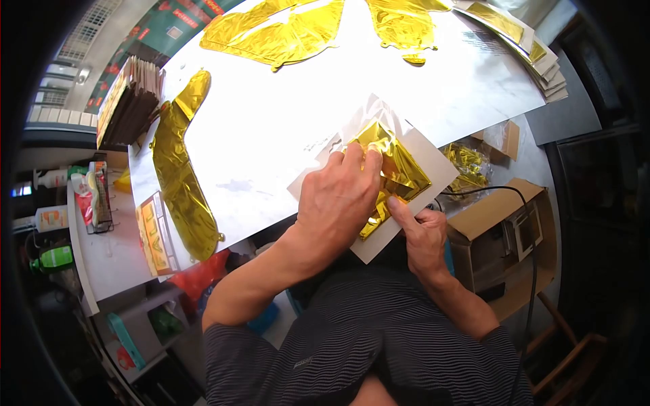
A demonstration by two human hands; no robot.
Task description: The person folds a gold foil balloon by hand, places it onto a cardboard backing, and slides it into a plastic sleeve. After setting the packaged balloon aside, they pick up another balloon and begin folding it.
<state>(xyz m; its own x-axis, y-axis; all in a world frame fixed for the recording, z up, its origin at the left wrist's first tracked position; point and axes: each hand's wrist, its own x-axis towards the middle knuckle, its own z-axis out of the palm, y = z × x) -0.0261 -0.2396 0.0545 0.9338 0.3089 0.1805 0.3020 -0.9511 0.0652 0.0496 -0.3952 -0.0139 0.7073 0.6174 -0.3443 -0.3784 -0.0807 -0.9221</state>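
A folded gold foil piece [405, 166] lies on a pale card [437, 169] at the table's near edge, with clear film around its far side. My left hand [340, 196] is over the foil, its fingers bent and pressed together on the foil's left part. Lower right, my right hand [421, 233] has its thumb on the foil's near corner and its fingers curled at the card's edge, pinching both. The fingertips of my left hand are partly hidden behind its knuckles.
Flat gold foil shapes [177, 176] lie left and at the far side of the white table [250, 135]. Card stacks stand at far left [132, 101] and far right [542, 64]. An open cardboard box [474, 223] and a black cable are at right.
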